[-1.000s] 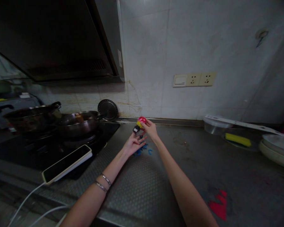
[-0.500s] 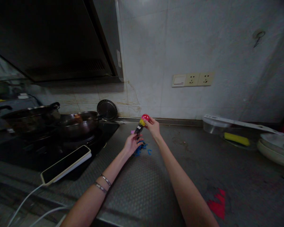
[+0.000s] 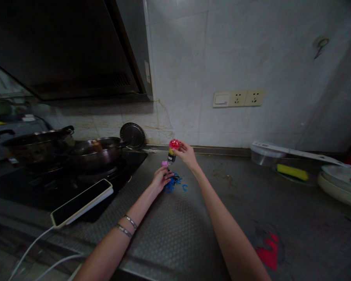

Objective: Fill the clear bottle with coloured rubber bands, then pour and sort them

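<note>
My right hand [image 3: 187, 154] grips a small clear bottle [image 3: 172, 151] from the right side. Red shows at its rounded top, yellow below that, and black at its lower end, which points down. Just under that end is my left hand [image 3: 160, 178], its thumb and finger bent together around something small and dark that I cannot make out. Below the fingers lies a loose heap of small blue bands or strips [image 3: 172, 183], with black bits among them. One curved blue piece [image 3: 185, 187] rests apart on the right. A pink piece [image 3: 164, 163] shows behind my left fingertips.
At left, a phone [image 3: 82, 203] on a white cable lies by the stove, where pans [image 3: 90, 154] stand. A round lid [image 3: 132, 136] leans on the wall. To the right are a clear tub [image 3: 265, 156], a yellow sponge [image 3: 292, 172], stacked dishes [image 3: 342, 183] and a red patch [image 3: 269, 251].
The bottle has turned from slanted to nearly upright and shifted slightly left with my right hand. My left hand has come off its lower end and dropped slightly. More black shows in the heap.
</note>
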Demonstrator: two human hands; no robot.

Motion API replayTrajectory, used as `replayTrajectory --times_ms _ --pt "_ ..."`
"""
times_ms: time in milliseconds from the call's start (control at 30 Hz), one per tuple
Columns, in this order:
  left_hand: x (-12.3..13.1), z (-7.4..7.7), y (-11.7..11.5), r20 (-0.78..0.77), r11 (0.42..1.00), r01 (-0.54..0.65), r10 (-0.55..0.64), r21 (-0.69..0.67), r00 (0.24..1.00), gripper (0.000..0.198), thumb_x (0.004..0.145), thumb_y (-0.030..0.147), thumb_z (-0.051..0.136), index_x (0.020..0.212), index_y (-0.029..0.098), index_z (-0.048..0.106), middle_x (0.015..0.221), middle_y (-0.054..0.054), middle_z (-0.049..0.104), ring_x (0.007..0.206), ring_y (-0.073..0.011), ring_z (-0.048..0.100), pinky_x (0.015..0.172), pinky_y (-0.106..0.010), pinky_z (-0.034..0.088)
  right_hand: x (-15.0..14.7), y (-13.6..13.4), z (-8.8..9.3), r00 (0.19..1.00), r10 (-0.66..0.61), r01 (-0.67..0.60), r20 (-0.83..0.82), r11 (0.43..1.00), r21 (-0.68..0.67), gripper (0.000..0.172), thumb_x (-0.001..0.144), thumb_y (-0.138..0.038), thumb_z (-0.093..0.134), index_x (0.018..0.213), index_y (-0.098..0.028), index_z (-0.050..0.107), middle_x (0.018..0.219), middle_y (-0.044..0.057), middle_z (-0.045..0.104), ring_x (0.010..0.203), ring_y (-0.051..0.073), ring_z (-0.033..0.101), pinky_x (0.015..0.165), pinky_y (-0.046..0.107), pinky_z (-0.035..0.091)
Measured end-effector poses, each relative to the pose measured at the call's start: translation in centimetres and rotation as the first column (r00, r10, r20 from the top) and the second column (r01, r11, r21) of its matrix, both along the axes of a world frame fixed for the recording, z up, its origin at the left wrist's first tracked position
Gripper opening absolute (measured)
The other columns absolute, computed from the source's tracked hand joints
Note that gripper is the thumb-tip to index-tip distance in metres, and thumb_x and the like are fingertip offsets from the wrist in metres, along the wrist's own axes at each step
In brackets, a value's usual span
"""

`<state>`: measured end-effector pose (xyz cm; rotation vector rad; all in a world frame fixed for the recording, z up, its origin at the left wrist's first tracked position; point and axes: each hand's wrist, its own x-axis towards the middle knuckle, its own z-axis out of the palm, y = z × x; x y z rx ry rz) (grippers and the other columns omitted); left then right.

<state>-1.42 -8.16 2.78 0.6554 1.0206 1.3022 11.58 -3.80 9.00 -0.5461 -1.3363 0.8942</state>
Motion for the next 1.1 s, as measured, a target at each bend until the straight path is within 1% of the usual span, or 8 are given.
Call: replayTrajectory --times_ms 100,200,400,533,667,867,933,1100 --pt "-0.2 0.0 0.0 0.025 1.000 -0.002 0.001 0.017 1.000 0.032 0.070 0.007 0.055 0.100 0.014 0.053 0.076 -0.004 0.060 0.063 -0.0173 0.066 0.038 -0.016 0.042 0.0 0.0 0.1 1.000 0.009 -0.009 -0.002 1.000 -0.017 0.050 0.057 -0.026 0.071 0.104 -0.015 0.057 0.103 0.009 0.064 0.090 0.017 0.061 0.086 0.034 0.047" --pt "-0.2 0.3 -0.2 0.068 0.998 0.026 -0.030 0.059 0.997 0.032 0.066 0.004 0.052 0.096 0.014 0.055 0.083 -0.005 0.061 0.067 -0.0157 0.065 0.041 -0.017 0.044 0.1 0.1 0.1 1.000 -0.002 0.001 -0.024 0.998 -0.058 0.051 0.057 -0.028 0.070 0.105 -0.014 0.057 0.104 0.010 0.064 0.091 0.018 0.061 0.085 0.034 0.048" --pt "0.1 1.2 -0.9 0.229 0.955 0.187 -0.240 0.231 0.944 0.052 0.062 -0.002 0.046 0.108 0.024 0.051 0.104 -0.004 0.059 0.085 -0.0170 0.063 0.047 -0.017 0.045 0.1 0.0 -0.3 0.992 0.004 -0.029 -0.126 0.979 -0.202 0.054 0.059 -0.034 0.069 0.108 -0.016 0.056 0.107 0.009 0.063 0.092 0.019 0.061 0.075 0.033 0.053" --pt "0.6 1.3 -1.3 0.278 0.929 0.233 -0.313 0.287 0.908 0.065 0.062 -0.006 0.043 0.115 0.031 0.045 0.107 -0.004 0.059 0.095 -0.0183 0.060 0.061 -0.022 0.048 -0.4 0.0 -0.9 0.993 0.008 -0.030 -0.120 0.984 -0.178 0.052 0.059 -0.034 0.069 0.106 -0.016 0.057 0.104 0.008 0.065 0.089 0.018 0.062 0.074 0.033 0.053" --pt "0.5 1.2 -1.4 0.293 0.913 0.260 -0.353 0.314 0.888 0.068 0.056 -0.009 0.041 0.113 0.028 0.047 0.109 -0.005 0.059 0.101 -0.0210 0.058 0.073 -0.029 0.048 -1.2 0.0 -1.6 0.996 0.050 -0.061 -0.071 0.985 -0.164 0.049 0.060 -0.033 0.068 0.105 -0.016 0.060 0.098 0.006 0.067 0.085 0.017 0.062 0.073 0.031 0.053" --pt "0.4 1.1 -1.3 0.206 0.877 0.343 -0.424 0.337 0.882 0.079 0.051 -0.012 0.038 0.118 0.030 0.041 0.109 -0.006 0.059 0.093 -0.0202 0.061 0.070 -0.030 0.048 -1.1 -0.1 -1.7 0.995 0.079 -0.091 -0.068 0.977 -0.192 0.046 0.061 -0.034 0.068 0.103 -0.017 0.062 0.092 0.004 0.068 0.081 0.017 0.063 0.068 0.029 0.054" --pt "0.6 1.2 -1.3 0.164 0.886 0.340 -0.403 0.315 0.900 0.080 0.051 -0.011 0.039 0.119 0.030 0.038 0.103 -0.006 0.061 0.085 -0.0190 0.063 0.065 -0.029 0.048 -0.7 0.0 -1.7 0.995 0.064 -0.079 -0.081 0.975 -0.209 0.044 0.060 -0.035 0.068 0.099 -0.016 0.063 0.090 0.004 0.068 0.079 0.017 0.064 0.066 0.030 0.055" --pt "1.0 1.2 -1.1 0.132 0.937 0.211 -0.256 0.279 0.958 0.051 0.064 -0.002 0.046 0.109 0.021 0.045 0.089 -0.005 0.064 0.067 -0.0141 0.062 0.056 -0.025 0.049 -0.2 0.3 -1.7 0.990 0.015 -0.044 -0.139 0.976 -0.214 0.046 0.060 -0.035 0.069 0.101 -0.016 0.062 0.091 0.004 0.067 0.079 0.017 0.063 0.067 0.031 0.055"
